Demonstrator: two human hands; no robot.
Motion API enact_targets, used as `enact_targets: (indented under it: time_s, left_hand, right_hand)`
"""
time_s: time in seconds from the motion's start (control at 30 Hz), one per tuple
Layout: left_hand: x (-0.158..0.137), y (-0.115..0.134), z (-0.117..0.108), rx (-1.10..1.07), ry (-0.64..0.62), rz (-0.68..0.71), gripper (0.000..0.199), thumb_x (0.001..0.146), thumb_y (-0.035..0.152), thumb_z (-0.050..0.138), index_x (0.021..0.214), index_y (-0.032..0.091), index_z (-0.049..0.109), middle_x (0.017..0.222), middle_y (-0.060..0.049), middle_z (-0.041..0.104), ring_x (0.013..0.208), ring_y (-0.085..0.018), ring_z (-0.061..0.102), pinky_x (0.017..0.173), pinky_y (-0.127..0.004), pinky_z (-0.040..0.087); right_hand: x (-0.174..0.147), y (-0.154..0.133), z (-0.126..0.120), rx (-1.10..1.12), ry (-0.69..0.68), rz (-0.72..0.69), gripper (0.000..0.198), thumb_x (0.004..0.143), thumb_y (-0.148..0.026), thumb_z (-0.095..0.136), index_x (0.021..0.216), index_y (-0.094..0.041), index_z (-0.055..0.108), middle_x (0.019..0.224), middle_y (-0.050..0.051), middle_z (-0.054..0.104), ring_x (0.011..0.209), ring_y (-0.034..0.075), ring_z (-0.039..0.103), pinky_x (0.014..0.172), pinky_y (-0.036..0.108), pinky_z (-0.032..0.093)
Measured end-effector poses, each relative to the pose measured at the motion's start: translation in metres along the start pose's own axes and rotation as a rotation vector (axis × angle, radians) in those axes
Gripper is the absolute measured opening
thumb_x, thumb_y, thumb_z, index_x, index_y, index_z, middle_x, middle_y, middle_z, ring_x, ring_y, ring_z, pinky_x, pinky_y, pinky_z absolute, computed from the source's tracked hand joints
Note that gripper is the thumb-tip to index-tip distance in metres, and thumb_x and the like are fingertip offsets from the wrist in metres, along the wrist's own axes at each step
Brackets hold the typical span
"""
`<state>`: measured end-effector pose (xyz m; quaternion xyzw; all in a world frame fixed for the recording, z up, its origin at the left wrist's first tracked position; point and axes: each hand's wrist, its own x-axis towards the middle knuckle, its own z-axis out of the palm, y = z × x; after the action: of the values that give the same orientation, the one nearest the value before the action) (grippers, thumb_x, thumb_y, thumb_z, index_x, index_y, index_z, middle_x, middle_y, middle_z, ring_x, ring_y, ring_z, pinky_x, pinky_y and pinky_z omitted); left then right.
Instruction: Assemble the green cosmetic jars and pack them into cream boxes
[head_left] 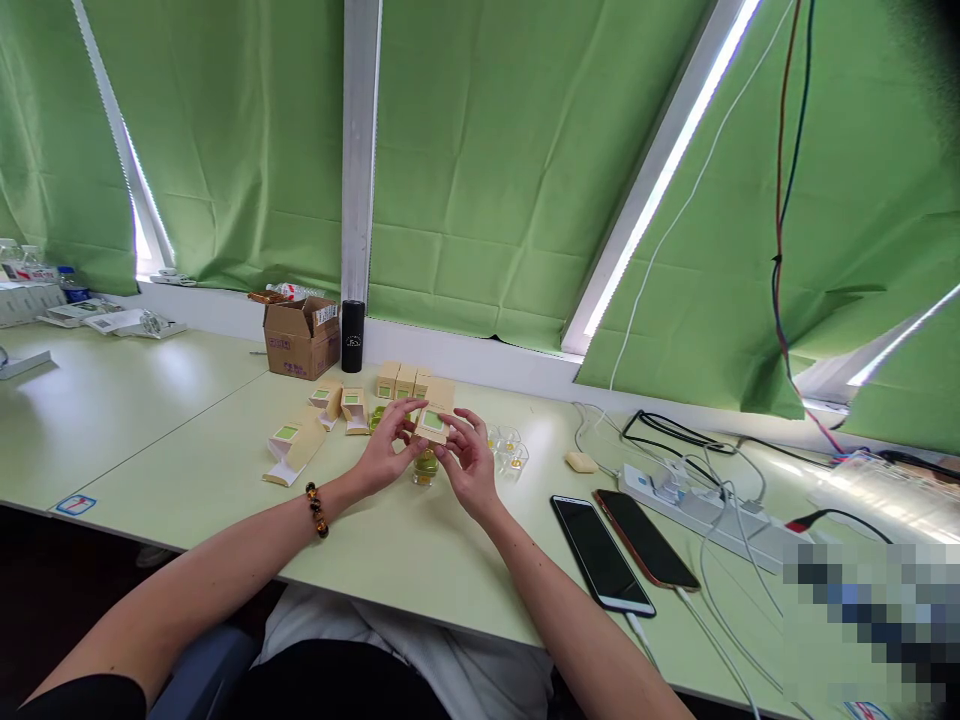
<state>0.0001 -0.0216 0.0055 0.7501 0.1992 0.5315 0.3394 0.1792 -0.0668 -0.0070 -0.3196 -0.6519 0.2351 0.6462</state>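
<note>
Box: up between both hands, above the table, green patch towards the viewer; its card looks thin, so a hard squeeze could dent the walls
Left hand: pinches the box from its left side, thumb low and fingers towards the top; too light a hold here might let the box twist
Right hand: fingers curve around the right side, thumb near the lower corner; how firmly it presses, I cannot tell
Jar: upright on the table, just below the box in view; whether they touch, I cannot tell; a low knuckle or a dropped box could tip it
Clear cups: near the right hand, on its far side; a wide swing of the wrist might knock them
Open box: beyond the left forearm, flaps spread; a sweep of that arm could push or crease it
White phone: just beside the right forearm, close to the table edge; an elbow nudge or a tug on its cable could send it off
</note>
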Motion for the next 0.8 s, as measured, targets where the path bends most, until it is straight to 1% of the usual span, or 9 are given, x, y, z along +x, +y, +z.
enact_targets:
  time_s: [0.27, 0.57, 0.8]
  left_hand:
    - [0.0003, -0.0003, 0.0028, 0.04, 0.043, 0.02, 0.048, 0.093, 0.039, 0.069, 0.137, 0.027, 0.056, 0.146, -0.013, 0.046, 0.098, -0.017, 0.064, 0.084, -0.034, 0.057]
    - [0.0011, -0.0018, 0.0045, 0.073, 0.081, 0.032, 0.044, 0.092, 0.033, 0.07, 0.133, 0.027, 0.058, 0.144, -0.013, 0.049, 0.1, -0.018, 0.066, 0.085, -0.036, 0.058]
    - [0.0011, -0.001, 0.0055, 0.082, 0.088, 0.054, 0.041, 0.093, 0.031, 0.069, 0.132, 0.026, 0.058, 0.144, -0.013, 0.047, 0.106, -0.019, 0.063, 0.085, -0.035, 0.057]
  right_hand:
    - [0.0001, -0.0023, 0.0003, 0.017, 0.009, 0.01, 0.038, 0.094, -0.036, 0.071, 0.131, -0.034, 0.065, 0.145, 0.009, 0.037, 0.092, 0.015, 0.07, 0.097, 0.044, 0.061]
    - [0.0, -0.0011, 0.0014, 0.02, 0.018, 0.028, 0.034, 0.094, -0.038, 0.07, 0.128, -0.034, 0.068, 0.142, 0.008, 0.039, 0.094, 0.015, 0.07, 0.097, 0.043, 0.061]
    - [0.0, -0.0025, 0.0014, -0.013, 0.022, 0.024, 0.033, 0.094, -0.039, 0.069, 0.127, -0.033, 0.069, 0.14, 0.008, 0.039, 0.096, 0.016, 0.069, 0.097, 0.043, 0.062]
